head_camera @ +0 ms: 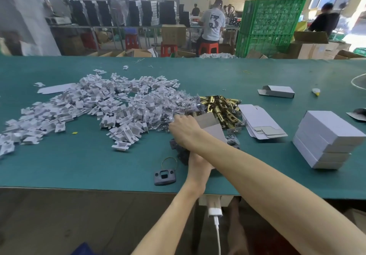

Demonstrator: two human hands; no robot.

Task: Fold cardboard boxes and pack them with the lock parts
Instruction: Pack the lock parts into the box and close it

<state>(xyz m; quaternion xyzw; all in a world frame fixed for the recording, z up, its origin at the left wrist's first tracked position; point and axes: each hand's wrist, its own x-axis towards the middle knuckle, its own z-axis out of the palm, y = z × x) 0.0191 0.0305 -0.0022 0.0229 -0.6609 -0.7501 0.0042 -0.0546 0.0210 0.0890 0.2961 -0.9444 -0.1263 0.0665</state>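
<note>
The open cardboard box (213, 131) lies mid-table, long axis running away toward the brass latches (219, 106), the right hand (184, 131) just left of its mouth over the bagged parts (168, 114), the left hand (198, 164) at its near end beneath the crossing forearm (247, 161), both grips hidden.

matt cardboard boxes (326, 137), glossy brass latches (219, 104), matt green tabletop (79, 165)
</note>
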